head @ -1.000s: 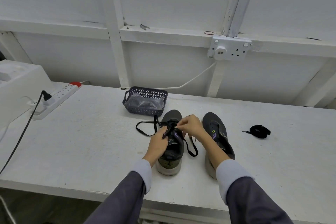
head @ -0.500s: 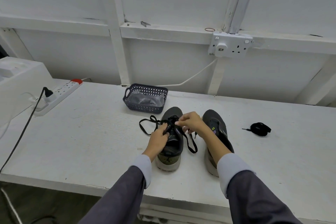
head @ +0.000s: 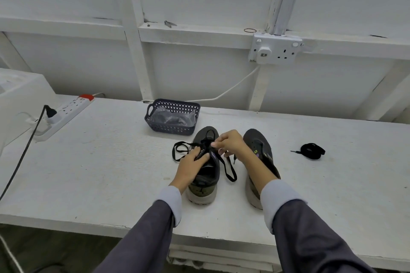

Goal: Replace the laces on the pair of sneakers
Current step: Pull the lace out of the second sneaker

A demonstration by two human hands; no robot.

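The left sleeve [head: 142, 239] and the right sleeve [head: 315, 239] are made of dark slate-grey cloth with a faint purplish cast. Just behind the left hand [head: 190, 166] and the right hand [head: 230, 143], the left cuff [head: 169, 199] and the right cuff [head: 279, 195] are seen in pale blue-grey, loosely bunched at the wrists. Both hands are left bare.

I see two dark grey sneakers standing upright on pale soles, side by side, toes pointing away from me. The left sneaker [head: 205, 176] has a black lace [head: 231, 179] threaded near its toe, its loose loops trailing off both sides. Well to the right of the right sneaker [head: 260, 150] lies a bundled black lace [head: 311, 151].
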